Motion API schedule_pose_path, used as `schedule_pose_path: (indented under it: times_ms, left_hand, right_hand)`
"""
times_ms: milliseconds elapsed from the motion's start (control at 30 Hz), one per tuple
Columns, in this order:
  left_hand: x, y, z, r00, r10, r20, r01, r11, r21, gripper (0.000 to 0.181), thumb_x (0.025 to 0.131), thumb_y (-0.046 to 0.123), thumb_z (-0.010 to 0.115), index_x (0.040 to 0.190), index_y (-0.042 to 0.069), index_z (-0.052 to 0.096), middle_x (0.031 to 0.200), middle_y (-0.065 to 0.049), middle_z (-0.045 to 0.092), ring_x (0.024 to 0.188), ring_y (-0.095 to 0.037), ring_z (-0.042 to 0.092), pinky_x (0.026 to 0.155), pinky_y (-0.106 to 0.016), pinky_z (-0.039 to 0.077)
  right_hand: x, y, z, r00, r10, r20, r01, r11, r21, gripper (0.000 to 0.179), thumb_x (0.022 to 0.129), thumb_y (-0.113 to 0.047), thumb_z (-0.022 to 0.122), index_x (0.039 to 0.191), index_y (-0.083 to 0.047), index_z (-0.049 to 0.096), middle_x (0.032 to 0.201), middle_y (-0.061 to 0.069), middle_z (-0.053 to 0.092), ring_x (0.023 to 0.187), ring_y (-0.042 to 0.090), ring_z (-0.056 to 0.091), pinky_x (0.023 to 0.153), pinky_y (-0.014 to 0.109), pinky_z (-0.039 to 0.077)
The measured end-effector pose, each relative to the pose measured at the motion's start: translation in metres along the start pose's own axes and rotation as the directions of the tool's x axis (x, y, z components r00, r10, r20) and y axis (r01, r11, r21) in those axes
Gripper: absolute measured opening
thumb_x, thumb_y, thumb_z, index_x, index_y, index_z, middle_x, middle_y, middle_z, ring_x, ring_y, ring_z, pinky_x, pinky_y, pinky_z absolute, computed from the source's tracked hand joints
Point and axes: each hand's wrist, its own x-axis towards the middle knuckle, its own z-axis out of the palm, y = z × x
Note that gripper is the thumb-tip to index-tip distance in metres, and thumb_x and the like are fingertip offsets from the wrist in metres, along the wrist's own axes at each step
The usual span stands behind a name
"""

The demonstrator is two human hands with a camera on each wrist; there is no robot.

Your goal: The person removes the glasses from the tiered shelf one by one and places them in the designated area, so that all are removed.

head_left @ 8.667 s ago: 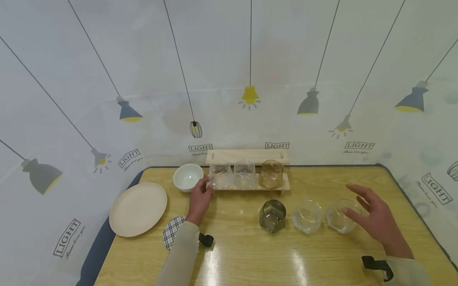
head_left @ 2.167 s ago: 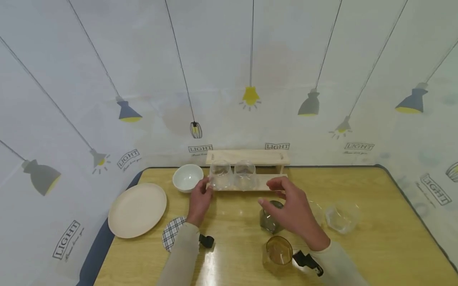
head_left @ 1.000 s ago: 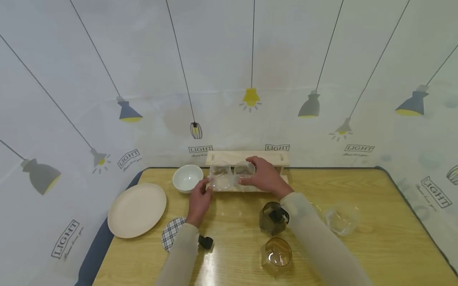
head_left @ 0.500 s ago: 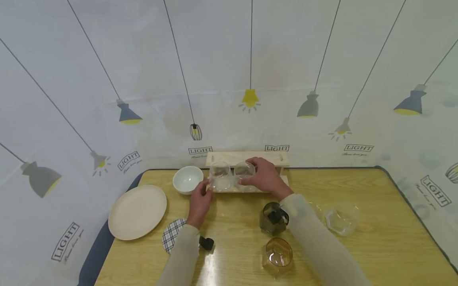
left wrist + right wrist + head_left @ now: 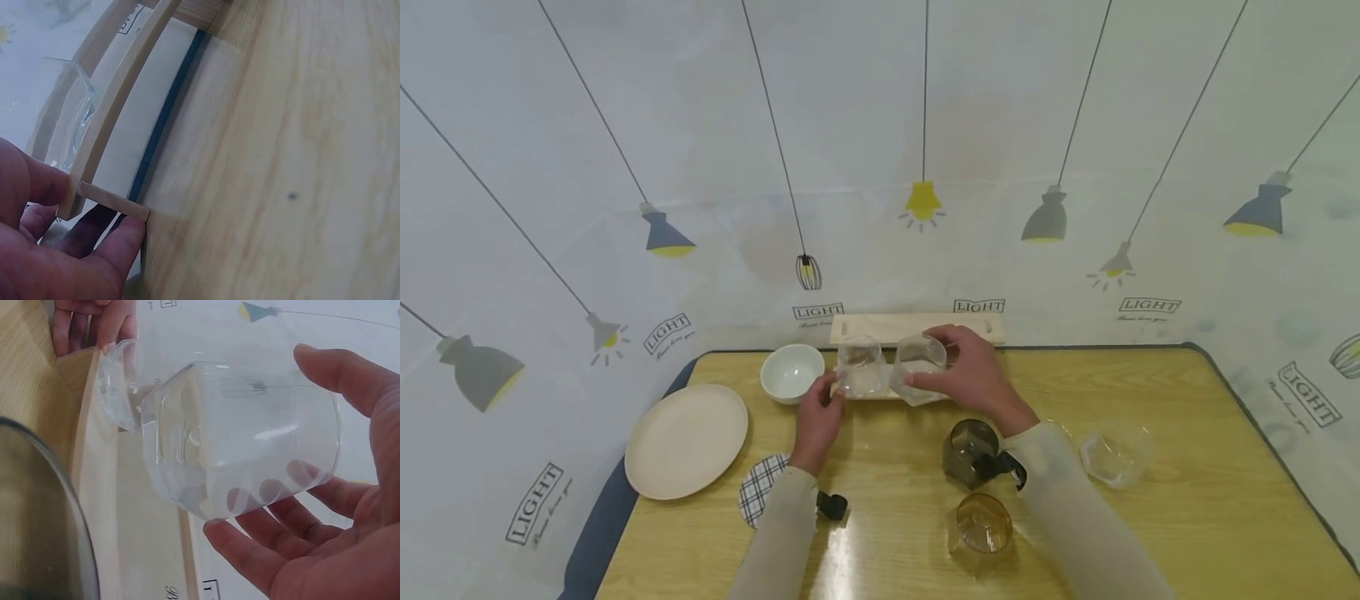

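My right hand (image 5: 976,379) holds a clear glass (image 5: 920,357) by its sides, just over the lower shelf of a small wooden rack (image 5: 880,327). In the right wrist view the thumb lies on one side of the glass (image 5: 250,437) and the fingers on the other; its faceted base is off the shelf. A second clear glass (image 5: 859,371) stands on the shelf's left end. My left hand (image 5: 817,423) grips that end of the rack; the left wrist view shows thumb and fingers pinching the wooden frame (image 5: 106,199).
A smoky grey glass (image 5: 972,454) and an amber glass (image 5: 983,529) stand in front of the rack. Farther right is a clear glass (image 5: 1116,457), with another partly behind my sleeve. A white bowl (image 5: 792,373), pale plate (image 5: 687,442) and checked round mat (image 5: 762,487) lie left.
Earlier, the amber glass left the shelf for the table's front. My right hand then took hold of the middle clear glass and has now lifted it slightly rightward. The left hand stays put.
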Motion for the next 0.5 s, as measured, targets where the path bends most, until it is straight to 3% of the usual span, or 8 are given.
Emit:
schedule_pose_path:
  times_ms: [267, 500]
  left_hand:
    - [0.001, 0.001, -0.002, 1.000, -0.005, -0.002, 0.005, 1.000, 0.009, 0.040, 0.107, 0.016, 0.057, 0.147, 0.015, 0.059, 0.168, -0.010, 0.043, 0.158, -0.034, 0.036, 0.124, -0.050, 0.042]
    - [0.001, -0.001, -0.001, 1.000, 0.000, 0.003, 0.000, 1.000, 0.004, 0.040, 0.107, 0.016, 0.057, 0.147, 0.015, 0.059, 0.168, -0.010, 0.043, 0.156, -0.035, 0.039, 0.121, -0.050, 0.046]
  right_hand:
    - [-0.026, -0.012, -0.017, 0.999, -0.034, -0.014, 0.035, 0.999, 0.034, 0.074, 0.077, -0.043, 0.094, 0.139, -0.019, 0.063, 0.130, 0.004, 0.065, 0.118, 0.026, 0.066, 0.102, 0.052, 0.060]
    - [-0.054, -0.009, -0.035, 0.998, -0.057, -0.039, 0.057, 0.998, -0.004, 0.071, 0.080, -0.043, 0.093, 0.141, -0.023, 0.064, 0.133, 0.001, 0.069, 0.119, 0.024, 0.065, 0.099, 0.050, 0.062]
